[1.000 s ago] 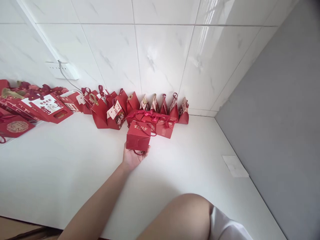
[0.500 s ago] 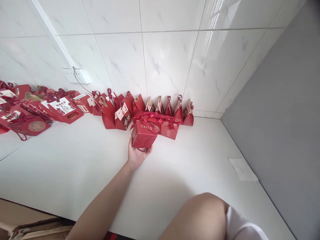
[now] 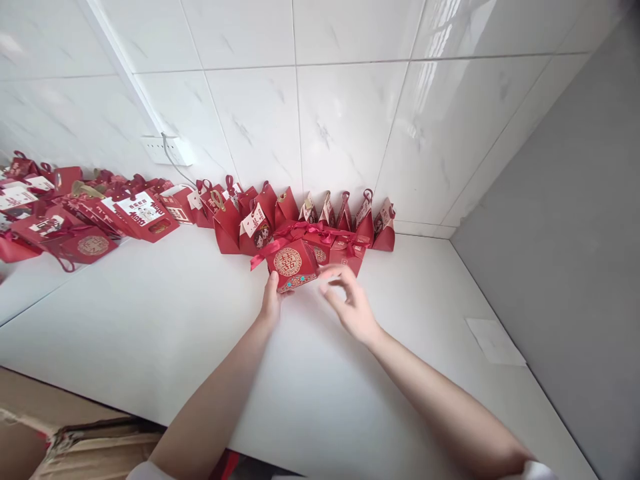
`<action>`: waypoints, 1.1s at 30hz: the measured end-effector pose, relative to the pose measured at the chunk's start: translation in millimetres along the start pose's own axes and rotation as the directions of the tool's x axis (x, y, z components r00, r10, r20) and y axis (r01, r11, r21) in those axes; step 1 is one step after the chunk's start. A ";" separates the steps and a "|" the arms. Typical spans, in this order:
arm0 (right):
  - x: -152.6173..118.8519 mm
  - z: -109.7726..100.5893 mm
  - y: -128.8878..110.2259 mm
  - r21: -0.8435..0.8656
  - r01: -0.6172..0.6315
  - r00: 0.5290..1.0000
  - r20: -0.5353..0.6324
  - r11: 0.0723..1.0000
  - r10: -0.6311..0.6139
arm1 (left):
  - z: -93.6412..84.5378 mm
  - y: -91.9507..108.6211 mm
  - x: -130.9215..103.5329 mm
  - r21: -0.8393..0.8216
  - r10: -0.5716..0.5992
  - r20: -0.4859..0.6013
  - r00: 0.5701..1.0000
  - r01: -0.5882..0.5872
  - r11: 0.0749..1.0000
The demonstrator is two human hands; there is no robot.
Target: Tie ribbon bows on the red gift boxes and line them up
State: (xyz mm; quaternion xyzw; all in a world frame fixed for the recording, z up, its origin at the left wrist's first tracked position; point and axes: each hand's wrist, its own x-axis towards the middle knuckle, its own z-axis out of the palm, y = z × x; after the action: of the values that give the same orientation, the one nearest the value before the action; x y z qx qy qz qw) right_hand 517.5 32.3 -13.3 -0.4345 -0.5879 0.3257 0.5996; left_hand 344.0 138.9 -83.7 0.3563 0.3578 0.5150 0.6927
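left hand (image 3: pixel 272 301): fingers clasp red box (image 3: pixel 294 263) | right hand (image 3: pixel 354 311): fingers half-curled, seemingly empty | probably light, crushable card; cradle lower edges

pale sleeves (image 3: pixel 148 471), bare forearms (image 3: pixel 440 395)

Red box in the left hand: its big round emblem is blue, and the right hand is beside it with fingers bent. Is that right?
Not quite: the head view shows that the round emblem is gold, not blue. The red box is in the left hand, and the right hand is beside it with fingers bent.
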 end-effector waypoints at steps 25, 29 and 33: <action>-9.2 23.0 104.1 -0.067 0.000 0.981 -0.191 0.998 -0.013 | 19.3 -7.9 -25.4 0.372 0.305 0.158 0.939 -0.342 0.863; -10.1 21.3 82.1 -0.311 0.146 0.975 -0.115 0.939 -0.190 | 18.3 -8.6 -16.3 0.125 0.087 0.086 0.993 -0.097 0.987; -8.1 -6.7 46.4 -0.461 0.242 0.867 -0.292 0.854 -0.404 | 13.7 -5.2 -8.6 -0.124 -0.095 -0.033 0.995 0.090 0.988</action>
State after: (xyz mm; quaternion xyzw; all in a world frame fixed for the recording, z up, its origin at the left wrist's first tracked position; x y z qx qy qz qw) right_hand 528.9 43.0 -58.3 -0.4976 -0.5816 -0.0024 0.6435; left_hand 356.3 127.8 -80.3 0.2861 0.3550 0.5101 0.7293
